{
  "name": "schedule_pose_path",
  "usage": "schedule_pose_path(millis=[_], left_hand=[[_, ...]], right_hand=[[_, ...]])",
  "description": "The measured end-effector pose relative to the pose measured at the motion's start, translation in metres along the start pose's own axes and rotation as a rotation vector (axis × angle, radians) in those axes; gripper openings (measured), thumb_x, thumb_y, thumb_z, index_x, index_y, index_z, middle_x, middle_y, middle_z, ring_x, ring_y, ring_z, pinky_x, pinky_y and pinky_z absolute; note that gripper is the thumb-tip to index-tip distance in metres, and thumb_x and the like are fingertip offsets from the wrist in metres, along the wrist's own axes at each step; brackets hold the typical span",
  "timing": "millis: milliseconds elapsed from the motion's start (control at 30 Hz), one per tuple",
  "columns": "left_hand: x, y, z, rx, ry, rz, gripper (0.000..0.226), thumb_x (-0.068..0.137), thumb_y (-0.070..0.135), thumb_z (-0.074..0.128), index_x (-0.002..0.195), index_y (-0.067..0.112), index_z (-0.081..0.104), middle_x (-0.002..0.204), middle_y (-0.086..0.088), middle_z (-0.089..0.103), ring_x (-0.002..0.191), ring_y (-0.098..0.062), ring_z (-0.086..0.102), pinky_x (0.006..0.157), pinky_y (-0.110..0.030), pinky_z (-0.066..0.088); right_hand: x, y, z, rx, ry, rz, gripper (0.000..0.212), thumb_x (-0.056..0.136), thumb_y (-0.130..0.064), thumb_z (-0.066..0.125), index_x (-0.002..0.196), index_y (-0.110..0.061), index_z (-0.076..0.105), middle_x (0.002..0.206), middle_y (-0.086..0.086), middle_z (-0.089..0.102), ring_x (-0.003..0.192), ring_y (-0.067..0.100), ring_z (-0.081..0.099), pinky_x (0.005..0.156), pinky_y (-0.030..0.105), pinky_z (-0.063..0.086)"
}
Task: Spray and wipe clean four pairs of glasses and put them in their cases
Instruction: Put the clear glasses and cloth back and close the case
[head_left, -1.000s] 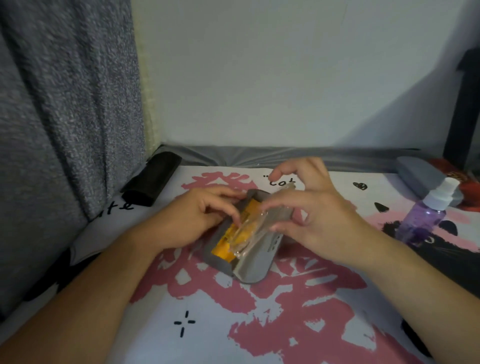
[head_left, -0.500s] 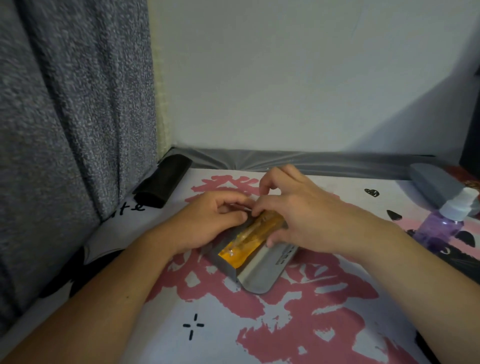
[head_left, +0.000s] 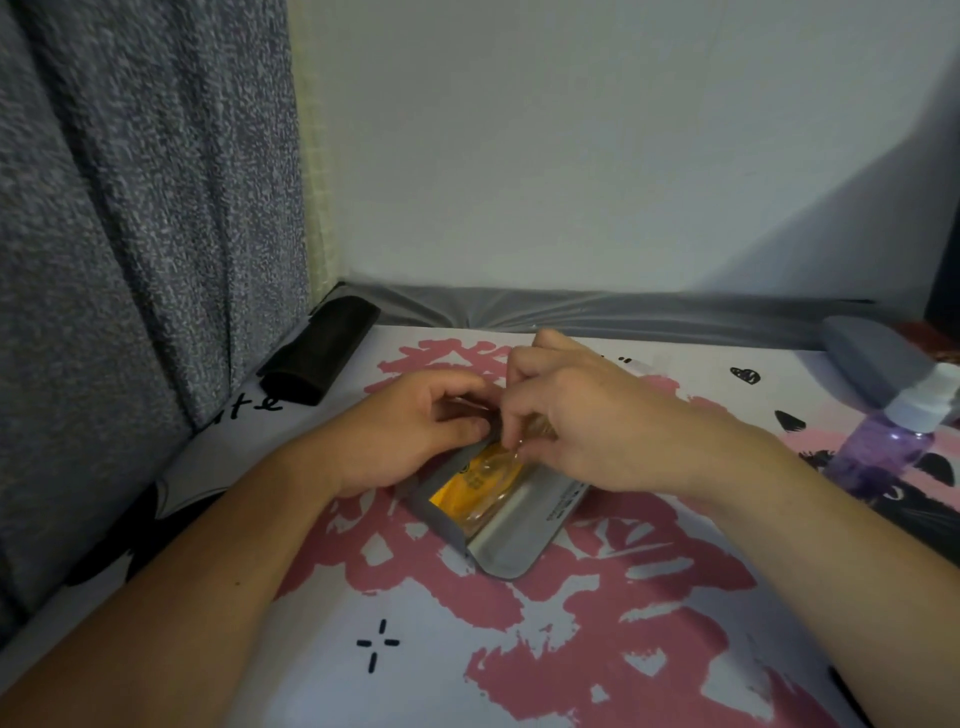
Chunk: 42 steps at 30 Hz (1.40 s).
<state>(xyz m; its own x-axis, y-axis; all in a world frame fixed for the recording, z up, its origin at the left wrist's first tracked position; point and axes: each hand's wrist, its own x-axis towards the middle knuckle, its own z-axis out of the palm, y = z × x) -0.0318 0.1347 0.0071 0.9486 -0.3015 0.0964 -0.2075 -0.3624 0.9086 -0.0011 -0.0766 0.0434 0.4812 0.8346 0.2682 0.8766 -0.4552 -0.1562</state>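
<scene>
Packing step: clear glasses (head_left: 488, 470) lie in the open grey case (head_left: 511, 545) at worktop centre. Left hand (head_left: 410, 431) grips the case's far end; right hand (head_left: 582, 431) pinches the frame — next, release and shut the flap.

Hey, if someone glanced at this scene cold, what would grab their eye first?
Probably the two hands, left hand and right hand, meeting mid-table over an open grey glasses case with a bright orange lining. Next, the purple spray bottle at the right edge, and a black case back left by the curtain.
</scene>
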Motion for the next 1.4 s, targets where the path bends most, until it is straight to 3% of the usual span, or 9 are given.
schedule_pose_path(millis=[300,633,733,833,900,1033,1200,1267,1400], left_hand=[[0.001,0.001,0.003,-0.030,0.005,-0.021,0.029,0.095,-0.006,0.060,0.120,0.006,0.069,0.115,-0.007,0.074,0.114,-0.021,0.068,0.102,-0.032,0.052],[-0.001,0.002,0.003,-0.021,0.015,-0.066,0.030,0.095,-0.003,0.062,0.122,0.011,0.069,0.116,-0.004,0.075,0.114,-0.017,0.068,0.104,-0.036,0.052],[-0.005,0.006,0.007,0.024,0.036,-0.058,0.028,0.097,0.016,0.064,0.123,0.025,0.069,0.116,0.007,0.074,0.112,-0.008,0.067,0.102,-0.035,0.053],[-0.006,0.010,0.015,0.170,0.109,-0.006,0.033,0.094,0.039,0.066,0.127,0.043,0.063,0.118,0.013,0.066,0.106,-0.001,0.063,0.093,-0.028,0.054],[-0.003,0.015,0.022,0.256,0.114,-0.014,0.043,0.092,0.047,0.066,0.134,0.048,0.055,0.122,0.014,0.056,0.102,-0.002,0.058,0.088,-0.022,0.050],[0.008,0.029,0.030,0.399,0.024,-0.126,0.067,0.090,0.053,0.066,0.149,0.046,0.036,0.126,0.018,0.040,0.111,0.002,0.048,0.092,-0.020,0.037],[0.009,0.029,0.031,0.393,0.045,-0.191,0.081,0.084,0.057,0.071,0.150,0.051,0.026,0.144,0.009,0.041,0.125,-0.009,0.050,0.098,-0.029,0.044],[0.004,0.029,0.035,0.315,0.062,-0.208,0.080,0.085,0.059,0.069,0.149,0.055,0.021,0.150,0.009,0.035,0.126,-0.015,0.055,0.091,-0.034,0.054],[-0.008,0.034,0.035,-0.259,0.075,-0.330,0.063,0.101,0.022,0.059,0.150,0.049,0.029,0.139,-0.004,0.051,0.076,-0.035,0.075,0.056,-0.035,0.059]], right_hand=[[0.000,-0.001,0.000,0.043,-0.122,0.023,0.014,0.084,-0.030,0.078,0.097,-0.034,0.077,0.081,-0.021,0.061,0.089,0.005,0.041,0.086,0.027,0.040],[-0.006,0.004,0.005,0.075,-0.045,0.060,0.012,0.081,-0.018,0.081,0.087,-0.029,0.080,0.083,-0.020,0.066,0.087,0.000,0.049,0.083,0.023,0.045],[-0.024,0.004,-0.008,0.278,0.110,0.243,0.016,0.087,-0.016,0.077,0.092,-0.031,0.080,0.083,-0.020,0.070,0.086,0.002,0.060,0.078,0.017,0.047],[-0.040,0.007,-0.018,0.334,0.349,0.573,0.013,0.095,-0.017,0.065,0.088,-0.025,0.073,0.065,-0.016,0.068,0.063,0.004,0.065,0.057,0.012,0.046],[-0.052,0.006,-0.020,0.357,0.334,0.789,0.017,0.100,-0.026,0.056,0.087,-0.018,0.062,0.056,-0.002,0.067,0.047,0.013,0.064,0.051,0.022,0.048],[-0.077,-0.016,-0.008,0.846,0.153,0.984,0.028,0.103,-0.031,0.052,0.096,-0.004,0.055,0.072,0.011,0.062,0.050,0.026,0.061,0.046,0.034,0.051],[-0.078,-0.031,0.001,1.055,0.261,0.968,0.016,0.103,-0.021,0.055,0.102,-0.005,0.059,0.083,0.024,0.070,0.060,0.029,0.067,0.053,0.038,0.057],[-0.072,-0.029,0.003,1.034,0.350,0.964,0.015,0.101,-0.029,0.058,0.102,-0.015,0.064,0.088,0.018,0.074,0.072,0.031,0.072,0.068,0.048,0.061],[-0.064,-0.029,0.000,0.923,0.435,0.867,0.019,0.100,-0.043,0.056,0.095,-0.032,0.070,0.093,-0.001,0.075,0.087,0.023,0.071,0.094,0.050,0.055]])
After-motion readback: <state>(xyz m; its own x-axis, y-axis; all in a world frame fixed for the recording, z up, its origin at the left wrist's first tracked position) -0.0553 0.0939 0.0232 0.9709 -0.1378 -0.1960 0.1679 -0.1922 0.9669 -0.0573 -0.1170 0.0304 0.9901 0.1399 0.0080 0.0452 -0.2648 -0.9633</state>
